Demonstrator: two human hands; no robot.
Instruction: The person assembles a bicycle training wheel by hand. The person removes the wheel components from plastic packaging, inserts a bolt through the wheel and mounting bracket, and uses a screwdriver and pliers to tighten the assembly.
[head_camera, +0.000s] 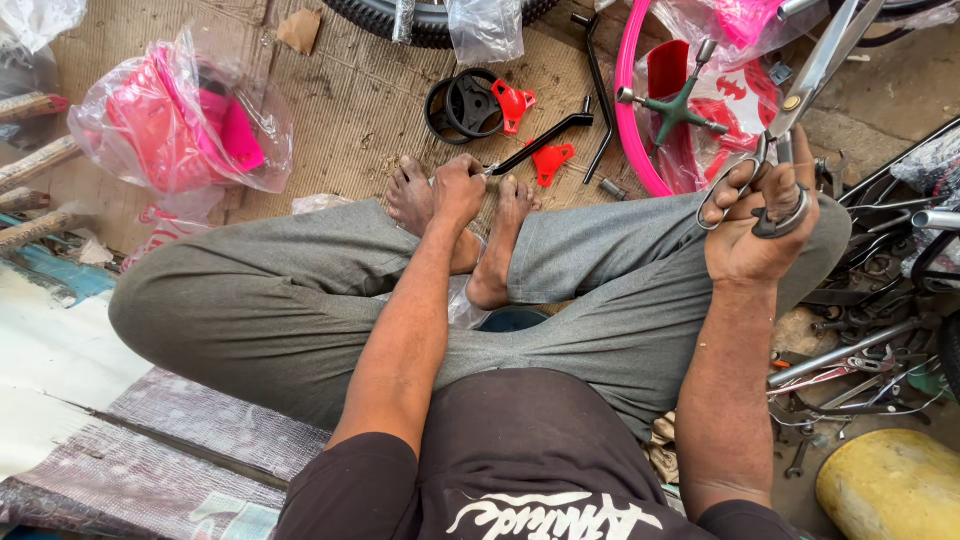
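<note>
I sit cross-legged in grey trousers on a cardboard sheet (340, 110). My left hand (458, 190) reaches forward between my bare feet and is closed around the near end of a black bent metal bracket (545, 138) that lies on the cardboard. My right hand (760, 215) is raised at the right, fingers through the handles of large metal scissors (805, 85) whose blades point up and away. A red plastic clip (550, 160) lies just beyond my left foot.
A pink plastic part in a clear bag (180, 120) lies far left. Black rings with a red piece (475, 103), a pink wheel rim (640, 110) with a green cross wrench (675, 108), a tyre (420, 20), loose tools (860, 370) and a yellow object (890, 485) surround me.
</note>
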